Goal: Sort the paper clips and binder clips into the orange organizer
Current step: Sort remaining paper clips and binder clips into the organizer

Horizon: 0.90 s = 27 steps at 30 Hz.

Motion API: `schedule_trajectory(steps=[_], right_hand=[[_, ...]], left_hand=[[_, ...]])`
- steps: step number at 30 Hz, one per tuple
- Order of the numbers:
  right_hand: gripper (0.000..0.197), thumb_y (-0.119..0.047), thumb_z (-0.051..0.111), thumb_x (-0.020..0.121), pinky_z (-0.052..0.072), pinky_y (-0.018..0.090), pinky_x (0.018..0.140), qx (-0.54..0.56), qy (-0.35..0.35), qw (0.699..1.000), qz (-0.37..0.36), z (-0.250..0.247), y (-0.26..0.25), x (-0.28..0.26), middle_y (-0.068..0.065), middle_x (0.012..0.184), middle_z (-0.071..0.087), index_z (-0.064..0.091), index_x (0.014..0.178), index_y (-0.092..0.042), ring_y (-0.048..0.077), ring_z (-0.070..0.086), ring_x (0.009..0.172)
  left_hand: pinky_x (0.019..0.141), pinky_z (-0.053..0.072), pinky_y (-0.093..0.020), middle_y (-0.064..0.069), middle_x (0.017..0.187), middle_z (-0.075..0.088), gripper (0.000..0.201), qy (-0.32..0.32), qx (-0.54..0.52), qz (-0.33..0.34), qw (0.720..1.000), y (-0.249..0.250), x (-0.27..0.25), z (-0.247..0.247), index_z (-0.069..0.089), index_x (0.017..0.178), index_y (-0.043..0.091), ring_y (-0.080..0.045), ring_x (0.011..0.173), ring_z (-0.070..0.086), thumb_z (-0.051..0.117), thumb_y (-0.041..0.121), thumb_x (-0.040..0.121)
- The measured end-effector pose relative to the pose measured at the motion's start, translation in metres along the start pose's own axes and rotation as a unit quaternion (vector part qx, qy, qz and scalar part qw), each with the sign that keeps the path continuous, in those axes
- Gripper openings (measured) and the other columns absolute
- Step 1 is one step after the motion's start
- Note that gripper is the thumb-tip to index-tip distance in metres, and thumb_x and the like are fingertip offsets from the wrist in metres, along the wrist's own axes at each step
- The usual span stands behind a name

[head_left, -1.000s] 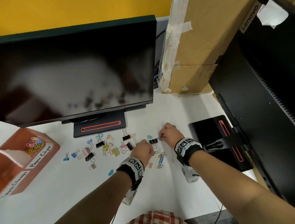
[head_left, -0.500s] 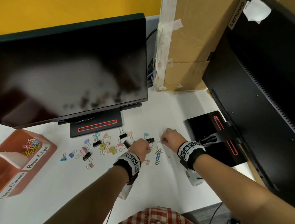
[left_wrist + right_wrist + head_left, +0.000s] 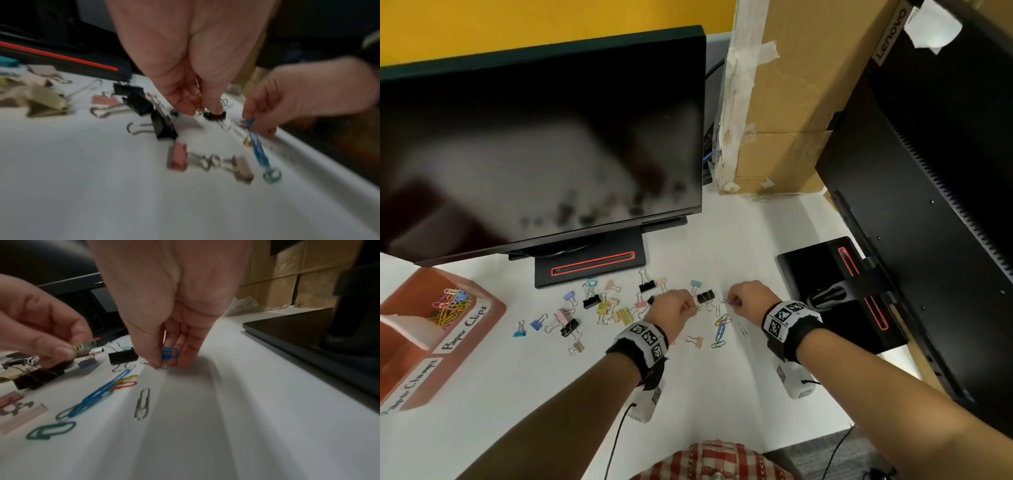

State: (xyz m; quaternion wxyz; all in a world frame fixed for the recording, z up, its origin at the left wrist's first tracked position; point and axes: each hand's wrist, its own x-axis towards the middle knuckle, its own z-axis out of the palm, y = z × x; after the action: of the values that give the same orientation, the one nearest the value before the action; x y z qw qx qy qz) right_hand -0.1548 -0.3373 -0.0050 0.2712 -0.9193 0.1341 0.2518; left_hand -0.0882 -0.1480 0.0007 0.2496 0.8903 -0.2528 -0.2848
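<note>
The orange organizer [image 3: 417,282] stands at the far left, with coloured paper clips [image 3: 450,306] in its "Paper Clips" compartment. Binder clips [image 3: 602,305] of several colours lie scattered before the monitor base. Loose paper clips [image 3: 720,325] lie between my hands. My left hand [image 3: 690,306] pinches a small bunch of paper clips [image 3: 84,345] just above the table. My right hand [image 3: 732,301] pinches a blue paper clip [image 3: 169,353], fingertips [image 3: 158,365] down at the table by a silver clip. A black binder clip [image 3: 705,297] sits between the two hands.
A monitor [image 3: 534,144] on a black base [image 3: 589,267] stands behind the clips. A second monitor stand [image 3: 835,291] and a black screen back are close on the right. A cardboard box [image 3: 791,102] stands at the back. The white table [image 3: 551,394] spreads toward me.
The view has drifted a little. Both hands stay over the clip pile, still pinching clips; the right hand has shifted slightly away from the left.
</note>
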Motion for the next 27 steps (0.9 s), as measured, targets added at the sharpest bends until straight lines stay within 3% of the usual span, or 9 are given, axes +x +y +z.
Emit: schedule_trajectory(steps=[5,8,9,13,15,17,20,24,27], right_hand=[[0.021,-0.008,0.053,0.086,0.047,0.028,0.084,0.037,0.112,0.992,-0.047,-0.031,-0.041,-0.001,0.011,0.102,0.069,0.068,0.102,-0.01,0.026,0.063,0.092],[0.017,-0.01,0.058,0.085,0.046,0.03,0.083,0.041,0.158,0.978,-0.129,-0.047,-0.105,0.01,0.011,0.095,0.068,0.069,0.097,-0.01,0.027,0.062,0.088],[0.014,-0.01,0.059,0.084,0.048,0.032,0.082,0.045,0.166,0.972,-0.163,-0.047,-0.131,0.016,0.011,0.091,0.068,0.069,0.094,-0.011,0.027,0.062,0.085],[0.01,-0.016,0.06,0.085,0.052,0.036,0.079,0.055,0.141,0.952,-0.265,-0.02,-0.246,0.04,0.008,0.087,0.067,0.068,0.09,-0.015,0.025,0.062,0.081],[0.013,-0.015,0.059,0.085,0.05,0.035,0.082,0.057,0.108,0.946,-0.3,0.001,-0.305,0.054,0.01,0.092,0.067,0.069,0.094,-0.013,0.027,0.062,0.086],[0.016,-0.01,0.058,0.084,0.048,0.033,0.085,0.055,0.073,0.941,-0.326,0.023,-0.358,0.068,0.014,0.096,0.067,0.069,0.097,-0.009,0.03,0.061,0.09],[0.019,-0.009,0.056,0.085,0.051,0.037,0.087,0.041,0.036,0.946,-0.319,0.056,-0.423,0.09,0.014,0.103,0.066,0.067,0.1,-0.01,0.03,0.06,0.096],[0.022,-0.008,0.047,0.088,0.052,0.041,0.084,0.009,0.013,0.965,-0.263,0.088,-0.463,0.107,0.017,0.102,0.064,0.06,0.106,-0.011,0.035,0.061,0.095],[0.024,-0.013,0.051,0.09,0.051,0.04,0.085,0.0,0.005,0.968,-0.252,0.098,-0.465,0.11,0.018,0.107,0.064,0.056,0.113,-0.009,0.035,0.06,0.1]], left_hand=[[0.072,0.052,-0.024,-0.002,0.082,0.067,0.004,0.12,-0.087,-0.019,0.989,-0.029,-0.028,-0.071,0.063,0.083,0.014,-0.014,0.074,0.064,0.065,0.016,0.085],[0.067,0.045,-0.008,0.001,0.071,0.063,0.008,0.231,-0.091,-0.061,0.967,-0.065,-0.051,-0.131,0.062,0.08,0.016,0.002,0.059,0.056,0.069,0.013,0.081],[0.065,0.042,-0.008,0.001,0.071,0.061,0.006,0.263,-0.077,-0.082,0.958,-0.078,-0.061,-0.152,0.064,0.082,0.013,-0.001,0.059,0.055,0.07,0.014,0.081],[0.075,0.046,-0.027,-0.004,0.08,0.064,0.013,0.334,-0.062,-0.189,0.921,-0.154,-0.106,-0.223,0.064,0.089,0.008,-0.017,0.073,0.057,0.07,0.016,0.081],[0.076,0.049,-0.031,-0.006,0.082,0.064,0.012,0.342,-0.068,-0.224,0.91,-0.193,-0.124,-0.248,0.064,0.088,0.008,-0.019,0.074,0.057,0.07,0.015,0.08],[0.072,0.043,-0.027,-0.005,0.082,0.063,0.014,0.328,-0.06,-0.258,0.907,-0.221,-0.132,-0.264,0.064,0.089,0.008,-0.018,0.076,0.056,0.071,0.016,0.08],[0.069,0.043,-0.027,-0.006,0.079,0.063,0.014,0.306,-0.066,-0.289,0.905,-0.251,-0.13,-0.274,0.065,0.085,0.01,-0.024,0.079,0.062,0.072,0.02,0.078],[0.085,0.048,-0.034,-0.016,0.103,0.069,0.017,0.259,-0.076,-0.305,0.913,-0.275,-0.124,-0.274,0.066,0.098,0.007,-0.032,0.098,0.063,0.057,0.017,0.089],[0.092,0.044,-0.033,-0.017,0.113,0.066,0.025,0.266,-0.074,-0.268,0.923,-0.276,-0.127,-0.274,0.063,0.111,0.004,-0.031,0.107,0.06,0.05,0.014,0.093]])
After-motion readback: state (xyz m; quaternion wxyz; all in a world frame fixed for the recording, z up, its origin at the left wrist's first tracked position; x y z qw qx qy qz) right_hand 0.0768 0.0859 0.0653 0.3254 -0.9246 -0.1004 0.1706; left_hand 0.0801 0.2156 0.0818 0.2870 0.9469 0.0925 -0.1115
